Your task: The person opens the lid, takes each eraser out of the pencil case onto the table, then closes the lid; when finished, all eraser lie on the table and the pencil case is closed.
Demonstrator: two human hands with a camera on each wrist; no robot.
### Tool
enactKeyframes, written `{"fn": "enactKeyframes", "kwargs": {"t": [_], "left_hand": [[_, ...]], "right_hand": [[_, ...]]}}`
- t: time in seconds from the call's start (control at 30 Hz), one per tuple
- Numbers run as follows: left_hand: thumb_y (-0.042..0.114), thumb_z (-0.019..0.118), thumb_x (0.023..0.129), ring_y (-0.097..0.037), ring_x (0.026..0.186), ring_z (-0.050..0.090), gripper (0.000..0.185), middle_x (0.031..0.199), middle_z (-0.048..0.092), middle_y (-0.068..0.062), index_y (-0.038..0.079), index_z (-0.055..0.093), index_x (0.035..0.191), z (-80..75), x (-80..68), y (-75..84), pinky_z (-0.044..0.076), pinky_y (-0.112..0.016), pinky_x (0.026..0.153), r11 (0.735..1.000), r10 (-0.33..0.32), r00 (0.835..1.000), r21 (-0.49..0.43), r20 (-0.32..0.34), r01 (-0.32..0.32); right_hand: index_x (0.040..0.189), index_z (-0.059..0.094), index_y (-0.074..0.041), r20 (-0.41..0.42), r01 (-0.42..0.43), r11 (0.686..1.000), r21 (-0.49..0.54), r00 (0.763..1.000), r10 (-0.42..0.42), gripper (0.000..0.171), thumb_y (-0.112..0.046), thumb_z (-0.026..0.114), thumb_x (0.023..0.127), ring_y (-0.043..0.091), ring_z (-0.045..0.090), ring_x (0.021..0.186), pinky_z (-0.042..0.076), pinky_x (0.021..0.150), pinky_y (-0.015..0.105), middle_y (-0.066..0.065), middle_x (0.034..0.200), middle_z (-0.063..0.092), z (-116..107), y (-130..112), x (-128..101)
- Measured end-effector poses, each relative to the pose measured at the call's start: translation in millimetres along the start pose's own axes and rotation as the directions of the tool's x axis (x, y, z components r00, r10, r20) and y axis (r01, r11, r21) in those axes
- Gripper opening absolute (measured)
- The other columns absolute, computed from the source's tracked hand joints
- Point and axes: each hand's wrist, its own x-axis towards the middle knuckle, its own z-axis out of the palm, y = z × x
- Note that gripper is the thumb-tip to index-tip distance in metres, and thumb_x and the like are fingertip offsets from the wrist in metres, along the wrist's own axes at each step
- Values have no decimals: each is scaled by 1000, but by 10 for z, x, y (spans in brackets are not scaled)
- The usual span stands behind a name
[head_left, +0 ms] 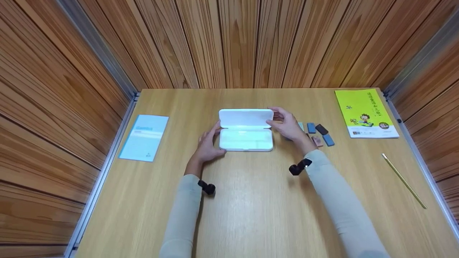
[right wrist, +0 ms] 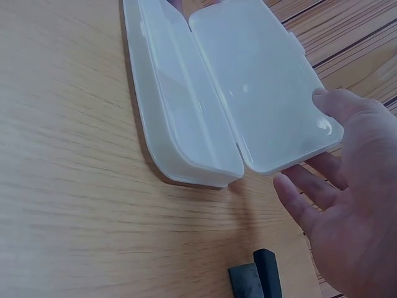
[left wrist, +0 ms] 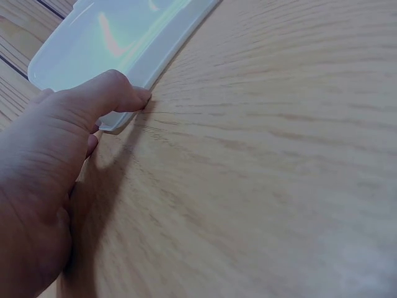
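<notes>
A white plastic pencil case (head_left: 246,140) lies on the table with its hinged lid (head_left: 245,118) raised at the back. My left hand (head_left: 208,146) grips the case's left end. In the left wrist view its thumb (left wrist: 124,93) presses the front corner, while the other fingers are mostly hidden. The right hand (head_left: 288,126) pinches the lid's right end; in the right wrist view the thumb (right wrist: 338,102) lies on the lid's inner face and the fingers are behind it. A lengthwise ridge shows inside the base (right wrist: 186,105).
Several small erasers, blue (head_left: 311,128), black (head_left: 322,129) and pink (head_left: 317,141), lie right of the case, partly behind my right hand. A yellow-green book (head_left: 364,111) lies far right, with a gold stick (head_left: 404,181) nearer. At left is a light-blue booklet (head_left: 144,138). Wooden walls enclose the table.
</notes>
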Motion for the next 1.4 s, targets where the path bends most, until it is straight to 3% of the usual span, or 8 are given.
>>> {"fn": "enactKeyframes", "kwargs": {"t": [0.17,0.37,0.67,1.1,1.4], "left_hand": [[21,92,85,-36,170,31,126,174,56,-5,23,13,183,-6,9,-15,2,-62,142,1000,7,1000,2,-9,-7],[20,92,85,-37,165,37,126,172,58,-9,25,13,183,1,16,-31,7,-64,139,1000,27,1000,8,-16,-27],[20,92,85,-37,165,37,125,173,56,-10,26,15,183,3,2,-32,9,-63,139,1000,16,1000,22,-11,-15],[18,93,84,-37,165,37,126,176,53,-10,22,16,183,0,23,-44,7,-62,140,1000,26,1000,5,-5,-26],[18,92,84,-37,164,36,124,176,51,-13,23,17,183,11,19,-32,9,-61,139,1000,19,1000,1,-7,-19]], "right_hand": [[162,54,0,8,-10,1000,0,1000,10,56,-9,72,109,44,63,146,49,126,47,31,156,64,14,-7,-20],[160,58,-4,61,-50,998,27,997,48,54,-14,74,109,39,64,146,52,116,32,25,156,65,5,3,-66],[158,60,-11,163,-68,998,-2,984,67,54,-34,73,111,38,58,153,42,132,58,17,160,63,12,26,-173],[158,65,-15,228,2,998,-67,974,14,49,-41,62,116,39,43,167,23,139,69,12,169,59,37,83,-223],[153,70,-9,216,57,995,-76,976,-39,43,-31,63,116,43,45,165,26,137,72,19,168,60,87,110,-256]]}}
